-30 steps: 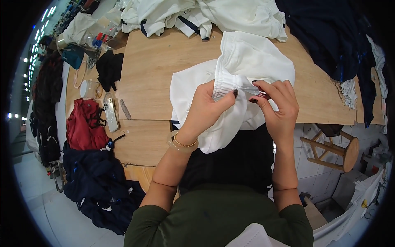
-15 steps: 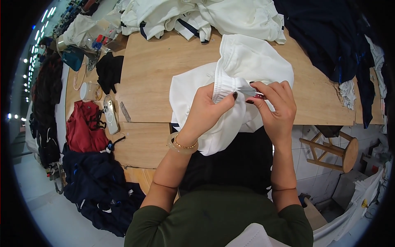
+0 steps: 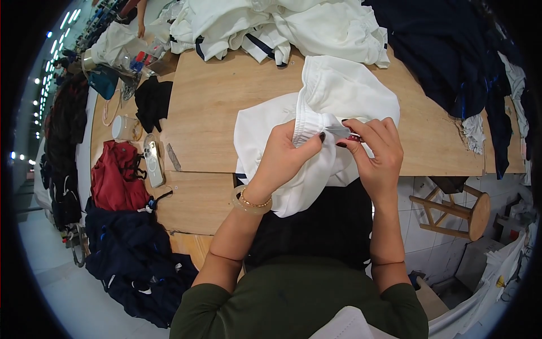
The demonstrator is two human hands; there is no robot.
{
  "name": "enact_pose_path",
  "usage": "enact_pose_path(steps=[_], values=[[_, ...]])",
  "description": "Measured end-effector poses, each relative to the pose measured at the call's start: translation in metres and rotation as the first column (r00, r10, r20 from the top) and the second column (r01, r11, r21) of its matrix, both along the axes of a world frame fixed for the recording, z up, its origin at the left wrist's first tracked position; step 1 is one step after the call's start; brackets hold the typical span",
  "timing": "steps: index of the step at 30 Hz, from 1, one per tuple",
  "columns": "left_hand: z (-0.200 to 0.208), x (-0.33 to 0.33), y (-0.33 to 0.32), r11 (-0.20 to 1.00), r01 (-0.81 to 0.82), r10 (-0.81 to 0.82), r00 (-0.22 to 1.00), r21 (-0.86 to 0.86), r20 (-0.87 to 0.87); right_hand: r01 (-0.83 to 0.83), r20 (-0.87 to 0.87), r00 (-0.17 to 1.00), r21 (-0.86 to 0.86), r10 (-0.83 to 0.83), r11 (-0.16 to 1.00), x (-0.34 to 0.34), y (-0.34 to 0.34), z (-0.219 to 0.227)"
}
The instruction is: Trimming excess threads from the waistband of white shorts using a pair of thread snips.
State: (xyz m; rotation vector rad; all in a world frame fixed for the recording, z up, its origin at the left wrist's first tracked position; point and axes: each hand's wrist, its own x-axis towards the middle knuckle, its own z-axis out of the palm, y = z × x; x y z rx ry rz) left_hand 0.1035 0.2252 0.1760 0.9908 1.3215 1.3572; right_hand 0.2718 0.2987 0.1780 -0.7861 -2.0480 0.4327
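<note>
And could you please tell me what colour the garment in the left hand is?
The garment is mostly white, seen best in the head view.

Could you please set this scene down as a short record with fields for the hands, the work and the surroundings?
left hand: pinching the gathered band of a white garment
right hand: holding a small pointed metal tool with a red part, tip at the band
surface: wooden table
far side: white garments; dark navy fabric to the right
left side: phone, red cloth item, black cloth
right, beyond table: wooden stool
blade contact with fabric: cannot tell
</note>
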Motion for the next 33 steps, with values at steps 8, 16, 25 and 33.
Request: enact_pose_path(steps=[8, 16, 25, 33], values=[[0.005, 0.004, 0.000, 1.000, 0.000, 0.000, 1.000, 0.009, -0.009, -0.009, 0.015, 1.000, -0.015, 0.009, 1.000, 0.002, -0.001, 0.002], [0.061, -0.025, 0.038, 0.945, 0.098, -0.300, 0.643, 0.313, 0.705, -0.334, -0.520, 0.854, -0.531, 0.013, 0.779, 0.026, -0.002, 0.002], [0.211, -0.009, 0.111, 0.707, 0.512, 0.072, 0.634, 0.488, -0.770, -0.672, -0.363, 0.740, -0.405, 0.566, 0.620, 0.014, -0.009, 0.090], [0.240, 0.007, 0.080, 0.759, 0.476, 0.224, 0.451, 0.445, -0.864, -0.342, -0.016, 0.940, -0.027, 0.342, 0.939, -0.026, 0.008, 0.126]])
